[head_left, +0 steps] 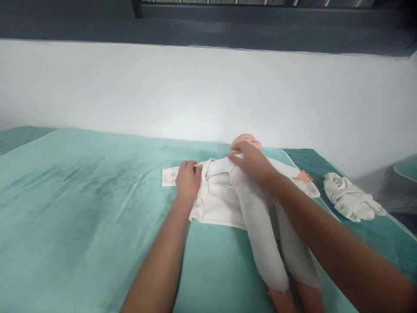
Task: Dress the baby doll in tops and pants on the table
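A baby doll with a white cloth body lies on its back, its head away from me. Under its torso, an unfastened white baby shirt is spread out, one sleeve reaching left and part of it showing by the doll's outstretched arm on the right. My left hand closes on the shirt's left sleeve, near the end of the doll's arm; its fingertips are partly hidden. Over the doll's upper chest, just below the head, is my right hand, smeared by motion, so its grip is unclear.
A bundled white printed cloth lies to the right, near the bed's edge. The teal sheet covers the bed, which meets a white wall at the back. A dark window ledge runs along the top.
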Tool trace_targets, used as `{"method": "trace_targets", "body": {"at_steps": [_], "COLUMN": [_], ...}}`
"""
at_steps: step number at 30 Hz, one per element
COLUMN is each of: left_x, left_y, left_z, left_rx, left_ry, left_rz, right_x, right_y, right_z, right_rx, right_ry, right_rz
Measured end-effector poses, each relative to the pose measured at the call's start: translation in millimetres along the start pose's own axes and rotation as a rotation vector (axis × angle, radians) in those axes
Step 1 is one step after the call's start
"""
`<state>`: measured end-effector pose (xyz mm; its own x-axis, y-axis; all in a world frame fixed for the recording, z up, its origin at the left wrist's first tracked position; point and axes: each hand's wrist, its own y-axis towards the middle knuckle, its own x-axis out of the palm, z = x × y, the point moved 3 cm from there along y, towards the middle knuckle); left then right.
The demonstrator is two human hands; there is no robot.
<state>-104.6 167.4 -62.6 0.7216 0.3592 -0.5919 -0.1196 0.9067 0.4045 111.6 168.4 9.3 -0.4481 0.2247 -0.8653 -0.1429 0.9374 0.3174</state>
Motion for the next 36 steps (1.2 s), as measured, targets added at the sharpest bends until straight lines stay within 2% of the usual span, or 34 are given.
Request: {"method": "trace_targets", "body": {"at_steps": [2, 4, 6, 9, 14, 18, 21, 24, 28, 31, 36], "left_x": [1.1, 3.4, 4.9, 4.4, 0.7, -3.3, -6.0, -8.2, -10.2, -10.3, -12.4], "left_y": [-1.7, -2.8, -3.3, -4.3, -11.2, -18.0, -20.3, -21.6, -27.2, -32.3, -33.4], "left_z": [-2.6, -3.9, -3.4, -0.6, 6.5, 16.6, 23.4, 25.7, 22.8, 21.1, 23.6], "left_rx": [0.014, 0.03, 0.044, 0.048, 0.055, 0.122, 0.132, 0.069, -0.102, -0.206, -0.311], "left_ry": [0.175, 0.254, 0.265, 0.217, 0.157, 0.026, -0.032, -0.045, -0.05, -0.012, 0.104], "left_rz": [0.019, 0.004, -0.002, 0.008, 0.013, 0.053, 0.077, 0.087, 0.093, 0.024, -0.215], "right_x": [-23.6, -32.3, -28.7, -15.1, -9.5, -8.7, -7.8, -4.2, 1.5, 3.3, 2.2], "right_y": [-22.7, -49.0, -71.1, -86.2, -84.5, -84.9, -85.4, -84.2, -82.6, -79.5, -72.8], "right_z": [39.3, 78.3, 107.5, 128.8, 131.1, 122.4, 112.7, 106.2, 106.4, 105.7, 103.0], "right_rx": [0.22, 0.47, 0.598, 0.587, 0.577, 0.658, 0.668, 0.646, 0.648, 0.636, 0.71], "right_ry": [0.021, 0.006, 0.04, 0.18, 0.322, 0.567, 0.738, 0.92, 1.074, 1.136, 1.154], "right_rz": [0.24, 0.337, 0.342, 0.266, 0.241, 0.2, 0.174, 0.09, 0.022, 0.018, 0.114]}}
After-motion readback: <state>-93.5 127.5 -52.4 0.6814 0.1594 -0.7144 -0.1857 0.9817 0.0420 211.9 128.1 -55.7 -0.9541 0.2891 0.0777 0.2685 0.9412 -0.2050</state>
